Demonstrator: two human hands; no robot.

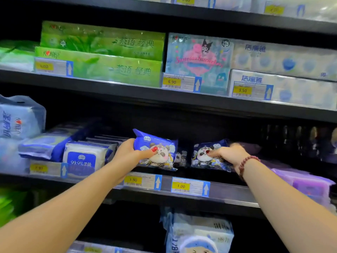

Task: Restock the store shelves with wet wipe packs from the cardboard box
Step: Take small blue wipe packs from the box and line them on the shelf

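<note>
From the head camera, both arms reach to the middle shelf (228,192), where two dark blue panda-printed wet wipe packs stand near its front edge. The left hand (130,154) is closed around the left pack (160,152), thumb across its face and fingers hidden behind, holding it upright and slightly tilted above the 3.90 price tag (133,179). The right hand (229,152) lies over the right pack (206,157), thumb pressed on its front; the other fingers curl over the pack's right end, so it appears gripped. A beaded bracelet (245,164) sits on that wrist. A third panda pack (179,158) shows in the gap between the two. White-and-blue packs (82,156) crowd the left pack's side, and purple packs (300,179) lie to the right. The cardboard box is out of view.

The risk, as I judge it: both packs are soft and stand close to the shelf's front edge, so letting go before they lean on a neighbour could tip them forward off the shelf.
</note>
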